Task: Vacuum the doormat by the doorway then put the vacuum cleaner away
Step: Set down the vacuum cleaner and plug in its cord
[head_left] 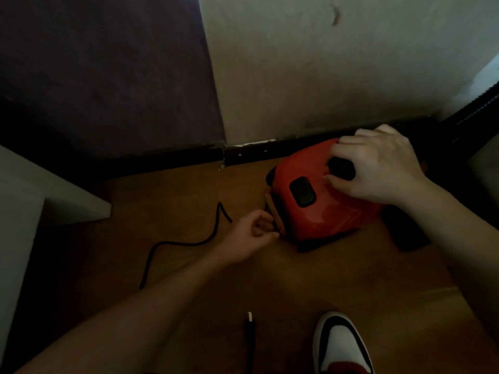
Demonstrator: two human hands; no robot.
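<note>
The vacuum cleaner, a red canister, sits on the wooden floor just beside the dark skirting at the foot of the pale wall.

From the head camera, the only view I have, my right hand lies on top of the body with its fingers curled round the black handle, and a black button sits just beside it. My left hand is at the machine's near end, thumb and fingers pinched together against the slot there. The picture is dim, but I think it is the cord they pinch, since the cord's near end runs in behind that hand. The rest of it snakes loose over the floor to the left, and the plug lies free on the boards near my shoe, in no socket. A black ribbed hose rises at the right edge.

I see no doormat here, so I cannot check the vacuuming itself. With the plug out, I judge that part done and the putting away under way. What is left is to gather in the loose cord and stow the machine.

As for containers, there is only the canister, and its inside is hidden.
</note>
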